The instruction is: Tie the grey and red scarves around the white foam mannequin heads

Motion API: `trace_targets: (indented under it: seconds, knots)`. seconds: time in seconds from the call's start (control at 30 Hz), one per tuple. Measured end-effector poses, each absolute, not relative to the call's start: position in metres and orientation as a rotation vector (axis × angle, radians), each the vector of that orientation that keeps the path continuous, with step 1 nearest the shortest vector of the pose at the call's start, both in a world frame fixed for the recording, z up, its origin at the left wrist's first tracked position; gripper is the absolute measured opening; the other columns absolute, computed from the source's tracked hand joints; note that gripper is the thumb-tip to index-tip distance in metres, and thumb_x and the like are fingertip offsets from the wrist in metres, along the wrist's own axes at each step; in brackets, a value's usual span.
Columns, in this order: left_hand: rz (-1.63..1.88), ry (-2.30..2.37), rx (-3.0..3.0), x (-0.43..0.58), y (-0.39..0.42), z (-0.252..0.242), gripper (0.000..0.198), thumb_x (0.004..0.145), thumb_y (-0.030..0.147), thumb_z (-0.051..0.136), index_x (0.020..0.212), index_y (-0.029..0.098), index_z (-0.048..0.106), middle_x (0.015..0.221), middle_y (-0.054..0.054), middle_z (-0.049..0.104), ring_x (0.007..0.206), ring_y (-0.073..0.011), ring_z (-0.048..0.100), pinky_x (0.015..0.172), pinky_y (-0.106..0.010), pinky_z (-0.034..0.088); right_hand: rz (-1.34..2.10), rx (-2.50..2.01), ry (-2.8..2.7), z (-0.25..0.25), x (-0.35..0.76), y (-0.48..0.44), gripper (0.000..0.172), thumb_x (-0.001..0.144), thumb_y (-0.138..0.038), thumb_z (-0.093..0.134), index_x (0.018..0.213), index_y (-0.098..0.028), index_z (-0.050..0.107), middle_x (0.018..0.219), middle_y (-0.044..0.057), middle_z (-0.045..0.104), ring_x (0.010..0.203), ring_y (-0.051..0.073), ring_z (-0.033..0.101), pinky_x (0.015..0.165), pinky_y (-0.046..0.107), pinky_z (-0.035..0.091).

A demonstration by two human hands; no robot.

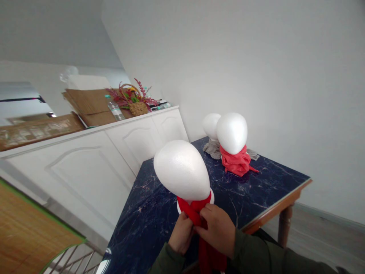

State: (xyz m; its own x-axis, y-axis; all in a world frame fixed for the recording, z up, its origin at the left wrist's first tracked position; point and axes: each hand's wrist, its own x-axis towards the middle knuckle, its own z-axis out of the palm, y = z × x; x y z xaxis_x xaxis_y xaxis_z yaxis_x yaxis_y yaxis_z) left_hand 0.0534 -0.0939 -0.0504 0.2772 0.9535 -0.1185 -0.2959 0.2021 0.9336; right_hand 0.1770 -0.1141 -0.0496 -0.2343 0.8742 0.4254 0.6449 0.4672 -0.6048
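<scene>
A white foam mannequin head [182,169] stands on the dark blue marbled table [154,213] in front of me. Around its neck runs a red scarf [209,251], crossed at the front, with its loose end hanging down over the table's near edge. My left hand [182,230] is closed on the scarf just below the neck. Right beside it, my right hand [218,228] also grips the scarf, fingers curled over the fabric. The two hands nearly touch, and the cloth between their fingertips is partly hidden.
Farther back on the table, a second foam head [232,133] wears a coral scarf [236,161]. Behind it, another foam head [211,125] has a grey scarf [213,148]. Along the left, a white cabinet [137,140] carries a flower basket [138,108], a bottle [115,109] and cardboard [92,104].
</scene>
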Motion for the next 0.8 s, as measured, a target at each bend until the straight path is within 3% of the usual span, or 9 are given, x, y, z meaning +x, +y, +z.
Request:
trace_targets:
  seconds: [0.1,0.23,0.47,0.8]
  knots:
    - [1.107,0.836,0.924,0.053,-0.095,-0.050,0.021,0.065,0.013,0.059,0.085,0.015,0.064,0.082,-0.006,0.066,0.082,-0.0200,0.059,0.074,-0.029,0.046,0.366,-1.201,-1.977,-0.050,0.174,-0.108,0.005,0.066,-0.015,0.051,0.066,-0.018,0.048,0.074,0.001,0.048,0.073,0.015,0.045,0.063,0.025,0.031]
    - [1.208,0.868,0.884,0.041,-0.094,-0.049,0.023,0.068,0.017,0.058,0.090,0.016,0.062,0.088,-0.005,0.066,0.079,-0.0181,0.060,0.072,-0.028,0.047,0.462,-1.129,-1.872,-0.054,0.184,-0.107,0.010,0.062,-0.008,0.044,0.066,-0.017,0.046,0.077,0.001,0.046,0.068,0.012,0.044,0.060,0.023,0.031]
    - [1.241,1.124,0.739,-0.034,-0.073,-0.045,0.023,0.062,0.011,0.058,0.084,0.012,0.063,0.076,-0.007,0.067,0.068,-0.0202,0.063,0.064,-0.030,0.049,0.317,-1.230,-1.830,-0.061,0.229,-0.067,0.008,0.060,-0.010,0.045,0.060,-0.017,0.042,0.069,0.001,0.043,0.068,0.013,0.042,0.064,0.024,0.032]
    - [1.397,1.255,0.876,-0.049,-0.060,-0.058,0.021,0.063,0.008,0.064,0.083,0.017,0.064,0.083,-0.005,0.067,0.078,-0.0190,0.062,0.069,-0.026,0.050,0.538,-1.307,-1.838,-0.079,0.229,-0.035,0.004,0.064,-0.014,0.045,0.063,-0.017,0.042,0.071,0.001,0.050,0.072,0.015,0.045,0.069,0.025,0.033]
